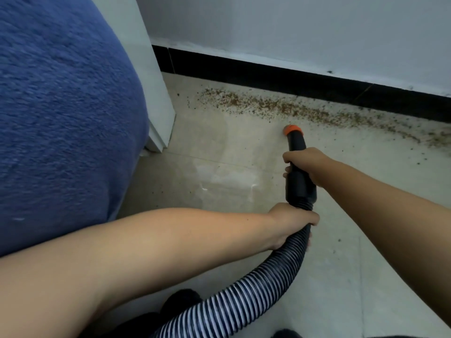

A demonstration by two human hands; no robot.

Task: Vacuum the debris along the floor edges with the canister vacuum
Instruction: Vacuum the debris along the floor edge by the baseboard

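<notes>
A band of brown debris (292, 109) lies on the pale tiled floor along the black baseboard (268, 75). The vacuum's black nozzle (299, 167) with an orange tip (292, 130) points at the floor just short of that band. My right hand (306, 164) grips the nozzle at its middle. My left hand (291, 220) grips the ribbed black-and-white hose (244, 298) right behind the nozzle's cuff. The hose curves down to the bottom edge of the view; the canister itself is out of sight.
A large blue fuzzy cushion or bedding (61, 113) fills the left side, with a white furniture post (156, 106) behind it. A grey wall (292, 28) rises above the baseboard. Stray specks dot the floor at right (339, 240).
</notes>
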